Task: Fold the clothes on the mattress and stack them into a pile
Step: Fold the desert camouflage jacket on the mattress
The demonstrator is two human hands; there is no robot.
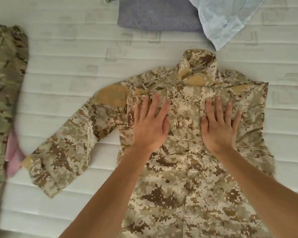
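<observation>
Jacket [187, 169] laid flat on mattress [67, 66], collar away; right sleeve already folded across chest, left sleeve spread out. Left hand [149, 124] and right hand [219, 125] pressed flat, fingers straight, nothing gripped. Cloth judged thick, stiffish, not slippery; best taken at sleeve cuff, then hem

Desert-tan digital-camouflage jackets: 1 [187, 169], spread on the mattress
Green-brown woodland-camouflage garments: 1 [5, 79], at left edge
Folded grey-purple cloth items: 1 [155, 14]
Pale blue thin fabric pieces: 1 [225, 19]
Pink cloth items: 1 [13, 157], partly hidden
White quilted mattresses: 1 [67, 66]
Bare hands: 2, left [150, 124], right [219, 125]
</observation>
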